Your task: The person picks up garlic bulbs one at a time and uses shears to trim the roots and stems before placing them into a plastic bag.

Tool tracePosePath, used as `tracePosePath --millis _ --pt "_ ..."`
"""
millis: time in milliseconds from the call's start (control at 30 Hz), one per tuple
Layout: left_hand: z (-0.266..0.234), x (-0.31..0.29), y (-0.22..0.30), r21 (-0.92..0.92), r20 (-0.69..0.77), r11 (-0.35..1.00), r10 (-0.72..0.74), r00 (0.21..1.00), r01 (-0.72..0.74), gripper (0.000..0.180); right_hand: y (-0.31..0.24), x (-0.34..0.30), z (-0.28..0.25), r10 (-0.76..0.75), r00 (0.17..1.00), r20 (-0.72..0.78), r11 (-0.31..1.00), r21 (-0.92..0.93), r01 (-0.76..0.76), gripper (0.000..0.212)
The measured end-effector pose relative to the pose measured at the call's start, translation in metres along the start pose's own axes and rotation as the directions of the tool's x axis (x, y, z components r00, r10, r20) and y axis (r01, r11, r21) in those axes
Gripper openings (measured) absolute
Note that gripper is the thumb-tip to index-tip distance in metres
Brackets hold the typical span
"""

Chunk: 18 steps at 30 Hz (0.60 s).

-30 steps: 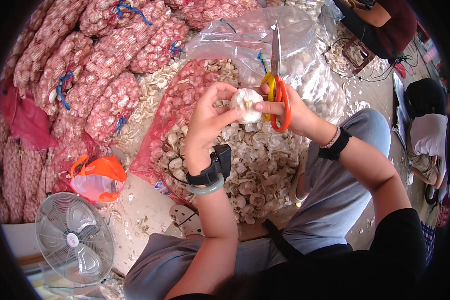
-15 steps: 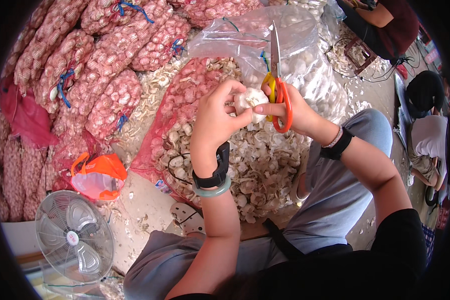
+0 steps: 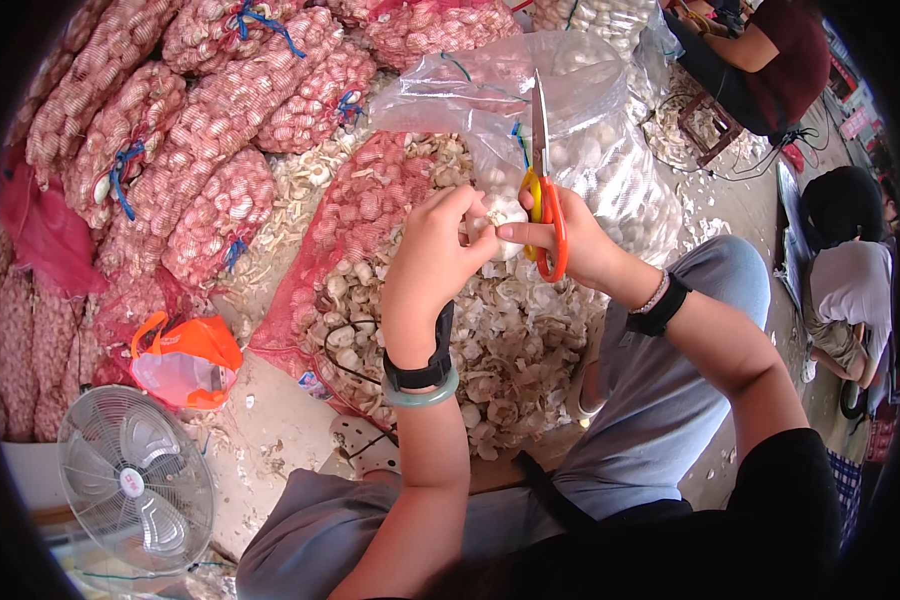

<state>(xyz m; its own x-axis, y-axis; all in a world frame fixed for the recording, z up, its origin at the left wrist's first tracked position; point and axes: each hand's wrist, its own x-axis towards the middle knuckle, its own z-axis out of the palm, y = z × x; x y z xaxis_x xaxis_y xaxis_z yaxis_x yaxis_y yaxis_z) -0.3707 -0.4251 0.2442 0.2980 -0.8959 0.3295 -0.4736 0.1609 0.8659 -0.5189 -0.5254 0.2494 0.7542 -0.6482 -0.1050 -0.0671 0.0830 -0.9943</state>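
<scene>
Between the fingertips of my left hand (image 3: 432, 250) is a white garlic bulb (image 3: 503, 212), held up over the heap. My right hand (image 3: 575, 240) is closed round scissors (image 3: 553, 232) with orange and yellow handles, their blades pointing up and away. The thumb of that hand presses on the bulb, so both hands touch it. Below them lies a pile of loose garlic and papery peelings (image 3: 500, 350), spilling from an opened red mesh sack (image 3: 345, 210). Just beyond, a clear plastic bag (image 3: 615, 175) is filled with white bulbs.
Full red mesh sacks (image 3: 225, 110) of garlic are stacked at the left. An orange bag (image 3: 188, 362) and a standing fan (image 3: 136, 482) are at the near left. Other people (image 3: 760, 60) sit at the right, near a small stool (image 3: 708, 128).
Both hands, with the bulb and scissors, sit slightly lower and further left in the picture. The whole view has shifted a little too. The grip on both things stays.
</scene>
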Motion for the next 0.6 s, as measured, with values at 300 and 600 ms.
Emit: tracePosePath --millis 300,600 --pt "0.012 -0.002 0.001 0.184 -0.112 0.976 0.138 0.984 -0.116 0.010 0.001 -0.002 -0.002 0.050 0.996 -0.079 0.999 0.011 -0.049 0.040" --pt "0.006 -0.004 -0.005 0.209 -0.119 0.972 0.137 0.983 -0.110 0.008 -0.001 -0.001 0.002 0.050 0.996 -0.080 0.999 -0.007 -0.050 0.040"
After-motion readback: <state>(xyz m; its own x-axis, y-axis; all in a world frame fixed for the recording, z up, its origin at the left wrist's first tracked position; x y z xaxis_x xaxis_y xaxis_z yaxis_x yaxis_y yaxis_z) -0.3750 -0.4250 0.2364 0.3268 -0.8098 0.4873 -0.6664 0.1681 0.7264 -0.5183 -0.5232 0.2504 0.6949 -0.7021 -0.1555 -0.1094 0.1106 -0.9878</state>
